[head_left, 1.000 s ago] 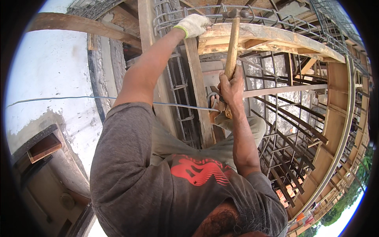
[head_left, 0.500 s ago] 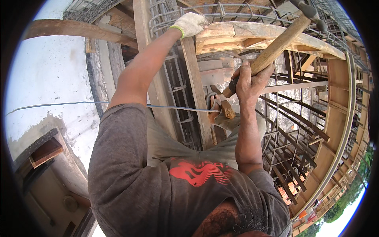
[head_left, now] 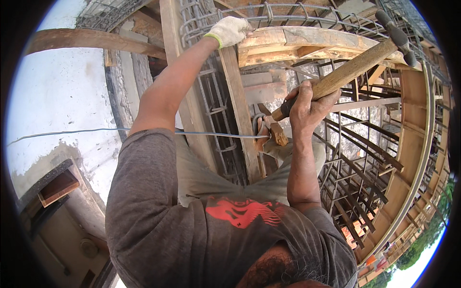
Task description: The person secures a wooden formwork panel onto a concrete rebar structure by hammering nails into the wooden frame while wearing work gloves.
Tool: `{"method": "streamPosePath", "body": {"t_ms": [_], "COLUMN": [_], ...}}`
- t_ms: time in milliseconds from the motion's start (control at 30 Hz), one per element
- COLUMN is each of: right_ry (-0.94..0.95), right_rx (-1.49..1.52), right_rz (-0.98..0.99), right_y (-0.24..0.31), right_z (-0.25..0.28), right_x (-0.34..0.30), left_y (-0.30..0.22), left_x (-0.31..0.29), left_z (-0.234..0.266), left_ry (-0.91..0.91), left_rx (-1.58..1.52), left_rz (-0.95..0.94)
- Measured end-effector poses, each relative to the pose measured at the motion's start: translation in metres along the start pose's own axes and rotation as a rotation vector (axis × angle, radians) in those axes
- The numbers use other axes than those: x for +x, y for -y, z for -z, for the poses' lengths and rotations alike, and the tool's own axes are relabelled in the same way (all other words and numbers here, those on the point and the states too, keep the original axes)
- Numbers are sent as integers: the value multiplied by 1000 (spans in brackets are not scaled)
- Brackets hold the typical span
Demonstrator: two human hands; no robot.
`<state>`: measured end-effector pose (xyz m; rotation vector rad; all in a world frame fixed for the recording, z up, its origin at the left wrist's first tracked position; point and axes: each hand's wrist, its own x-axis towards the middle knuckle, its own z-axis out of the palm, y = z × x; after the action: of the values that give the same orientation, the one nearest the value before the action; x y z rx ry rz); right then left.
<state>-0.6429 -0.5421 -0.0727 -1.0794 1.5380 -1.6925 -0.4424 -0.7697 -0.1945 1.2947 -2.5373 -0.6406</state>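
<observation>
My right hand (head_left: 309, 108) is bare and wrapped round the dark-gripped lower end of a hammer (head_left: 357, 67). Its wooden handle slants up to the right, and the dark metal head (head_left: 397, 37) hangs over the curved timber formwork (head_left: 307, 38), apart from it as far as I can see. A pale knitted glove with a green cuff covers my left hand (head_left: 230, 31). That arm reaches forward, and the closed fingertips meet the left end of the curved formwork. Whatever the fingers may pinch there is hidden.
Steel rebar cages run beside the upright plank (head_left: 235, 105) and behind the formwork. A thin blue-grey cable (head_left: 206, 133) crosses my legs. More curved formwork (head_left: 415, 158) and a lattice of props fill the right side. A white wall (head_left: 62, 96) lies left.
The hammer has tilted further to the right, its head moving right and slightly nearer. My right hand has shifted a little to the right. My left hand stays at the formwork's end.
</observation>
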Motion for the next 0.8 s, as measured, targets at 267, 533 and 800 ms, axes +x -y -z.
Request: {"method": "streamPosePath", "body": {"t_ms": [267, 533, 800], "right_ry": [468, 61, 560], "right_rx": [-145, -41, -403], "right_rz": [-579, -200, -383], "right_y": [-47, 3, -57], "right_z": [7, 15, 1], "right_x": [-11, 1, -23], "left_y": [1, 10, 2], "left_x": [7, -3, -7], "left_z": [12, -5, 2], "left_ry": [86, 30, 48], "left_rx": [265, 64, 155], "left_rz": [-143, -110, -58]}}
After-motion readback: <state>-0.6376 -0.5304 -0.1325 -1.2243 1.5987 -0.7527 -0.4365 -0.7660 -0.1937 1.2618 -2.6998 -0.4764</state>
